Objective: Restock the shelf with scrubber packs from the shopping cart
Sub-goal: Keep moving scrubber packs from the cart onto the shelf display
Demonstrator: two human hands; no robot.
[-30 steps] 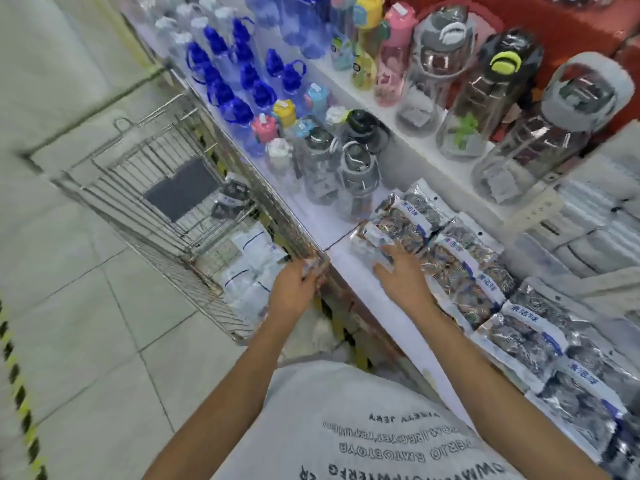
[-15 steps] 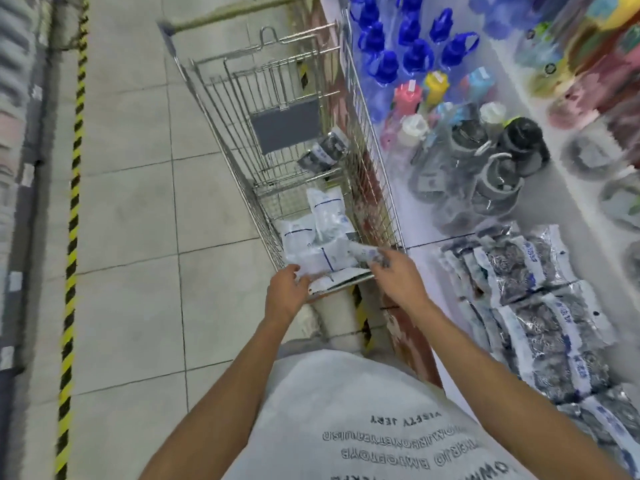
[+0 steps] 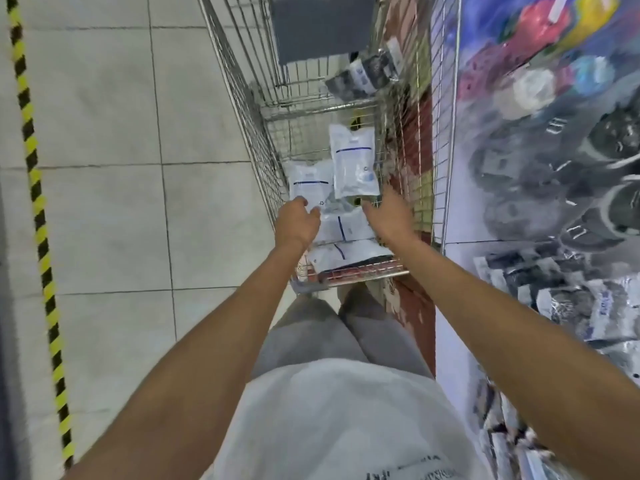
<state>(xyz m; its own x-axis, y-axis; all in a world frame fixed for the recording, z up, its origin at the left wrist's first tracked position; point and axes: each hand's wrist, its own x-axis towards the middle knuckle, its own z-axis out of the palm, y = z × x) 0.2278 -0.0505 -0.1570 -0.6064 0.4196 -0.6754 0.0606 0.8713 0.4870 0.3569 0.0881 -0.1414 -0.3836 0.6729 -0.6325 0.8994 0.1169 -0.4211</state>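
Nearest the camera, a pale shirt [image 3: 332,420] with dark lettering at its hem and grey trousers [image 3: 311,337] filled the lower middle of the view, and two bare forearms reached forward from them over the near rim of the shopping cart [image 3: 242,98]. The left hand [image 3: 297,223] hung inside the cart near its left wall, back of the hand up, its fingers curled loosely downward onto a white pack [image 3: 308,183] lying there; whether they gripped it could not be told. The right hand [image 3: 389,218] was inside the cart closer to its right wall, fingers spread and held apart, empty, the tips just beside the lower edge of a second white pack [image 3: 353,164]. Between the two hands, and nearer the cart's handle end, more white packs [image 3: 346,226] with dark blue lines lay overlapping on the cart floor. Further into the cart, past a wire divider, one dark scrubber pack [image 3: 367,72] with a white and blue label lay tilted against the cart's right wall, beside a grey panel [image 3: 322,26]. Right of the cart ran the shelf [image 3: 453,278], blurred, with scrubber packs [image 3: 571,299] in a row at its near end and bottles [image 3: 554,133], dark and coloured, further along. Left of the cart lay pale floor tiles [image 3: 104,133] and, well apart from it, a yellow and black striped line [image 3: 38,202].
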